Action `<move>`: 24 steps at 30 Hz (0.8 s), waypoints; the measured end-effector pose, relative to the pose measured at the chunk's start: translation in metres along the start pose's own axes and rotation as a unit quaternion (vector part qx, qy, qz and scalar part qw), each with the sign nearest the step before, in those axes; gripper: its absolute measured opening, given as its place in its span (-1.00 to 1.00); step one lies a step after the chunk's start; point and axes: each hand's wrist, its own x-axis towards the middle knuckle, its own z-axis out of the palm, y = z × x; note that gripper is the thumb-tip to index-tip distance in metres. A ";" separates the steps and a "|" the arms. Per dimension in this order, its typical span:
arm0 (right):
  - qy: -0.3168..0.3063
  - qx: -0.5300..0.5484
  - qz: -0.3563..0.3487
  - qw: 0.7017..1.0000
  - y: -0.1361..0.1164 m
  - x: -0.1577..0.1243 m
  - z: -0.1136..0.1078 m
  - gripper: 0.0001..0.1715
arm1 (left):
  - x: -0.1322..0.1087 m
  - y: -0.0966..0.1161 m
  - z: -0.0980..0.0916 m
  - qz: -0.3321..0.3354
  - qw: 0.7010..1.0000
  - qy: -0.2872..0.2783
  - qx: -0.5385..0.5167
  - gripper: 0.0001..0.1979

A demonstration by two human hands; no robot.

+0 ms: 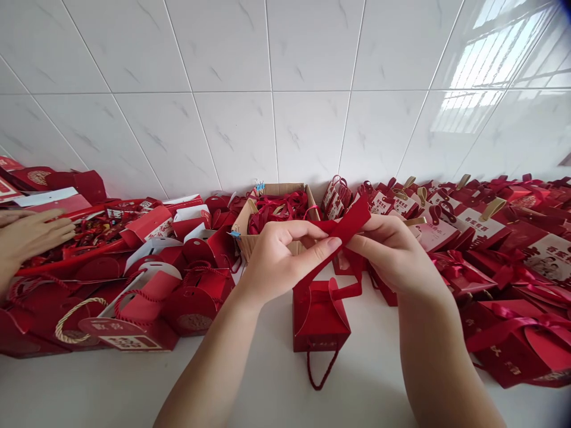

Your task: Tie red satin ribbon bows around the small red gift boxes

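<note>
A dark red ribbon (352, 217) is stretched between my two hands and crosses itself above a small red gift box. My left hand (285, 255) pinches one part of the ribbon between thumb and fingers. On the other side my right hand (388, 249) grips the ribbon as well, its fingertips partly hidden behind the band. Below them the red gift box (321, 321) stands on the white table (263, 380), with a twisted cord handle (321, 383) hanging toward me. A ribbon loop drops down to the box top.
Behind my hands, a cardboard box (285, 189) holds a heap of red ribbons. Several red boxes (191, 297) crowd the left around a red tray (89, 258) of wrapped sweets, where another person's hand (35, 235) reaches in. Rows of ribboned boxes (513, 351) fill the right. A tiled wall (232, 137) rises behind.
</note>
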 end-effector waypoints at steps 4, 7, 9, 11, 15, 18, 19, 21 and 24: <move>-0.031 0.012 0.000 0.999 -0.001 -0.001 -0.004 -0.84 | 0.000 0.000 -0.003 -0.013 1.000 -0.010 0.017 -0.85; -0.076 0.012 0.011 0.997 -0.005 -0.001 -0.003 -0.76 | 0.001 -0.001 -0.005 -0.026 0.999 -0.022 0.017 -0.85; -0.075 0.028 0.026 0.996 -0.005 0.000 -0.002 -0.83 | 0.001 -0.001 -0.005 -0.038 0.998 -0.045 0.004 -0.86; -0.065 0.052 0.048 0.995 -0.002 0.001 -0.001 -0.85 | 0.002 -0.002 -0.006 -0.050 0.996 -0.075 -0.030 -0.85; -0.079 0.086 0.067 0.991 0.005 0.003 -0.004 -0.80 | 0.004 -0.008 -0.008 -0.101 0.977 -0.157 -0.098 -0.80; -0.114 0.039 0.049 0.992 0.003 0.004 -0.010 -0.75 | 0.006 -0.013 -0.011 -0.147 0.963 -0.200 -0.101 -0.75; -0.126 0.005 0.044 0.991 0.001 0.004 -0.012 -0.73 | 0.007 -0.014 -0.012 -0.159 0.961 -0.206 -0.095 -0.74; -0.139 -0.084 0.031 0.986 -0.005 0.003 -0.015 -0.72 | 0.007 -0.014 -0.013 -0.172 0.961 -0.200 -0.079 -0.72; -0.138 -0.231 -0.002 0.963 -0.011 0.000 -0.017 -0.70 | 0.008 -0.010 -0.015 -0.174 0.969 -0.167 -0.051 -0.72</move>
